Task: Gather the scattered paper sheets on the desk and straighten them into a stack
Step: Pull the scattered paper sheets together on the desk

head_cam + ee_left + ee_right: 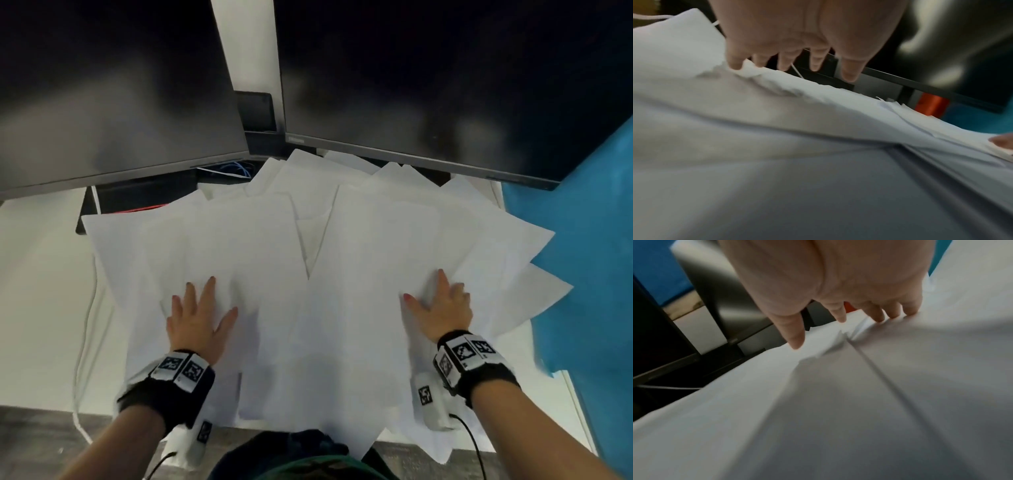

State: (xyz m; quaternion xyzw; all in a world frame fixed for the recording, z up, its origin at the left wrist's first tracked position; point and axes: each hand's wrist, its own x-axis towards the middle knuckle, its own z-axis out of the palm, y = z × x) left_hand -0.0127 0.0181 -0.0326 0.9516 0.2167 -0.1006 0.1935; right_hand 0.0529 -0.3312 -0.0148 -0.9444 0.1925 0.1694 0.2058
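Observation:
Several white paper sheets [308, 267] lie fanned and overlapping across the white desk [37, 274], some hanging over its front edge. My left hand [197, 313] lies flat with spread fingers on the left part of the spread. My right hand [440, 305] lies flat on the right part, fingers straight and splayed. In the left wrist view my left hand's fingertips [735, 65] touch the paper [756, 129], which wrinkles under them. In the right wrist view my right hand's fingertips [797, 344] press the sheets [838, 402] near an overlapping edge.
Two dark monitors [120, 96] [428, 78] stand at the back, their lower edges over the far sheets. A blue cloth [582, 257] borders the papers on the right. A white cable [82, 342] runs down the desk's left side. Black stand bases and wires sit behind.

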